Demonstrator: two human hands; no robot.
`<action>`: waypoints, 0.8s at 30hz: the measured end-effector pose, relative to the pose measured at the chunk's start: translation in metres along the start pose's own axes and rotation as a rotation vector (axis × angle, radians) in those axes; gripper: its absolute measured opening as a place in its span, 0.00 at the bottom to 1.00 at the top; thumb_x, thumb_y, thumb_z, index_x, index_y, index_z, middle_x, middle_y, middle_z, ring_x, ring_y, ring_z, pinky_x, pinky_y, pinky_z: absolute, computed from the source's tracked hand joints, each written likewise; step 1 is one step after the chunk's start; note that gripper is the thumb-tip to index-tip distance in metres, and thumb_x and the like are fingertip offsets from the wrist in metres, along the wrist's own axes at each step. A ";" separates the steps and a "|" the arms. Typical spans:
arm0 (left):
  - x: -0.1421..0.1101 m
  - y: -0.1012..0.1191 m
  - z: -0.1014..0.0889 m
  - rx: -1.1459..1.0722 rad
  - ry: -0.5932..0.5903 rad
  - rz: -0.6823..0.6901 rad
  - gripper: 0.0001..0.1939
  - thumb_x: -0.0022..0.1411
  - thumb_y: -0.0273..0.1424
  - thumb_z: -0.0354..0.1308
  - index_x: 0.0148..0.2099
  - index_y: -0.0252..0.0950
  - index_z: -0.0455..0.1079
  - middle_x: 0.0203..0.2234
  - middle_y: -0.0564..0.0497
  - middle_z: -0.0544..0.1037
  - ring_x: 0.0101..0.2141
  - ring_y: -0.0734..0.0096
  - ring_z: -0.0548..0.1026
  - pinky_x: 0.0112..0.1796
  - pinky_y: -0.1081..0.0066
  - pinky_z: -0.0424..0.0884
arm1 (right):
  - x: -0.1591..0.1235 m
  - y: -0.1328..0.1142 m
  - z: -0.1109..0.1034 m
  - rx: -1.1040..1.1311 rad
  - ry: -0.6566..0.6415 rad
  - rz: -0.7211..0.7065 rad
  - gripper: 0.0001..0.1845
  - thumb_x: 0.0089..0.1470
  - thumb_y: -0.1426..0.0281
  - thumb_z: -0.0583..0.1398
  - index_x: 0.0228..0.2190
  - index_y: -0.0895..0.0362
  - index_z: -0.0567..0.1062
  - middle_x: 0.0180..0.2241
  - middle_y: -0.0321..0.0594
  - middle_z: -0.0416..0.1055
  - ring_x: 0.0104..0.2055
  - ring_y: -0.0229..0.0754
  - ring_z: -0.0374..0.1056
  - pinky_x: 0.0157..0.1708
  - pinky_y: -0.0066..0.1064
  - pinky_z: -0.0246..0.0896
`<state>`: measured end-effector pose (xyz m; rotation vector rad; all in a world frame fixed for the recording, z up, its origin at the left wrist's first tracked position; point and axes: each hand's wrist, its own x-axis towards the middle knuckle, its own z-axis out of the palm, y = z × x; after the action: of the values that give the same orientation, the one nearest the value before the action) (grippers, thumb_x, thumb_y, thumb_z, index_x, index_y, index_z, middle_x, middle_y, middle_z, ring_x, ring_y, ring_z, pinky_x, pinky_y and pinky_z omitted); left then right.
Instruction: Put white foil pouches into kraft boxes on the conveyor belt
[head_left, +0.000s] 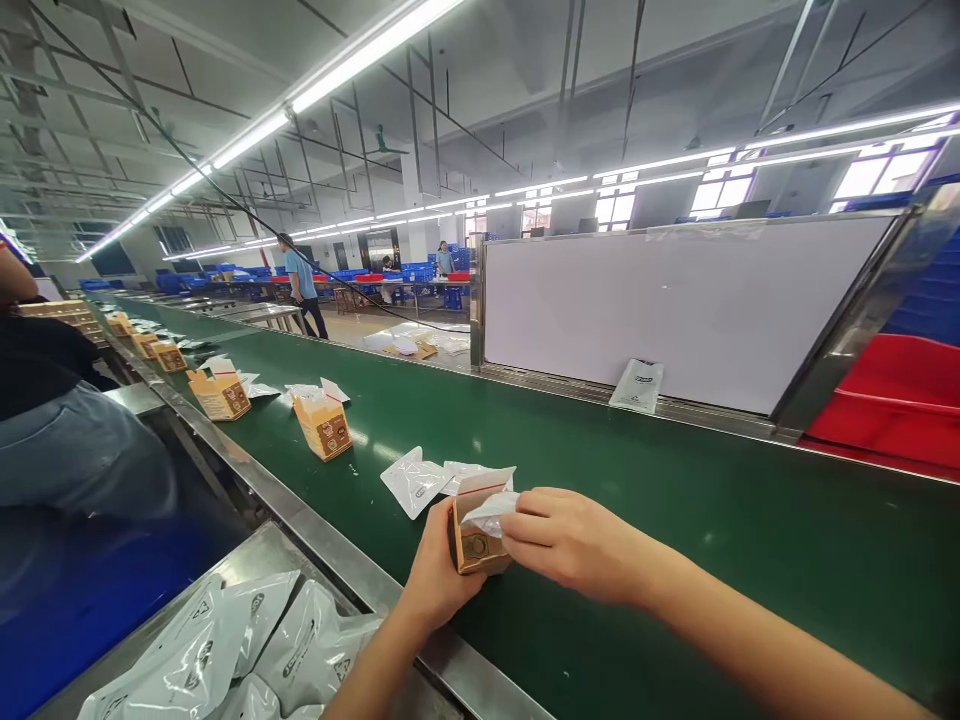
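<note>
while an open carton (pixel 484 555) is gripped low on its l. side by the l. hand (pixel 439 575), a silvery pouch (pixel 487 512) is held at its mouth by the r. hand (pixel 566 535). what counts most is pouch vs. mouth: the pouch is laid approx. sideways across the opening, its visible length running from the r. fingertips toward the l. wall, i.e. more across the carton than down into it. how much of it is already inside can't be told.

the pouch's r. end is pinched by the r. fingers; the r. thumb is hidden, so its contact can't be told. the carton's l. side is clasped by the l. hand, w/ the thumb along the lower front. thus the pouch is reached closest by the r. hand, approx. from the r., & the carton is braced from the opp. side. a raised flap (pixel 491 482) is seen just behind the pouch, on the far side of the mouth.

all this is placed over the green belt (pixel 600 640); whether the carton's base is touching it can't be told. 2 loose pouches (pixel 414 482) are seen just beyond, to the l., one partly hidden by the carton. more are heaped on a metal ledge (pixel 262 550), near l.
</note>
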<state>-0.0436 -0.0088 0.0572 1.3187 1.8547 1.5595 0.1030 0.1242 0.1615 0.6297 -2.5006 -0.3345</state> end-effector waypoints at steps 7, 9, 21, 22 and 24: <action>0.000 0.007 0.009 0.040 -0.077 0.084 0.30 0.45 0.20 0.57 0.53 0.38 0.58 0.47 0.48 0.68 0.47 0.59 0.68 0.47 0.63 0.66 | 0.028 0.019 -0.013 0.515 -0.529 0.321 0.16 0.40 0.88 0.58 0.30 0.59 0.71 0.36 0.35 0.66 0.37 0.37 0.62 0.33 0.26 0.54; -0.002 0.008 0.011 0.009 -0.092 0.053 0.30 0.44 0.19 0.56 0.51 0.37 0.58 0.45 0.48 0.69 0.45 0.60 0.69 0.46 0.63 0.67 | 0.035 0.026 -0.013 0.542 -0.594 0.377 0.16 0.39 0.88 0.58 0.30 0.60 0.69 0.36 0.36 0.65 0.35 0.36 0.62 0.28 0.25 0.53; -0.008 0.010 0.026 0.016 -0.101 -0.001 0.36 0.42 0.21 0.61 0.56 0.39 0.57 0.50 0.47 0.67 0.50 0.56 0.67 0.51 0.61 0.64 | 0.017 0.009 -0.026 0.507 -0.530 0.495 0.10 0.60 0.77 0.51 0.32 0.60 0.71 0.38 0.40 0.69 0.42 0.42 0.64 0.41 0.32 0.57; -0.008 0.010 0.028 0.020 -0.103 0.000 0.36 0.42 0.22 0.62 0.56 0.39 0.57 0.50 0.47 0.67 0.50 0.56 0.67 0.51 0.60 0.64 | 0.012 0.006 -0.029 0.515 -0.504 0.486 0.13 0.62 0.74 0.49 0.30 0.59 0.71 0.35 0.39 0.69 0.40 0.42 0.64 0.41 0.33 0.56; -0.008 0.013 0.032 0.023 -0.110 -0.009 0.36 0.43 0.25 0.65 0.55 0.38 0.57 0.50 0.45 0.68 0.50 0.54 0.67 0.50 0.59 0.65 | 0.004 0.003 -0.033 0.618 -0.511 0.456 0.20 0.65 0.67 0.46 0.26 0.58 0.70 0.29 0.36 0.69 0.34 0.40 0.64 0.37 0.31 0.57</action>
<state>-0.0097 0.0014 0.0566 1.3760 1.8135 1.4351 0.1177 0.1214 0.1916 0.1737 -3.1548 0.5346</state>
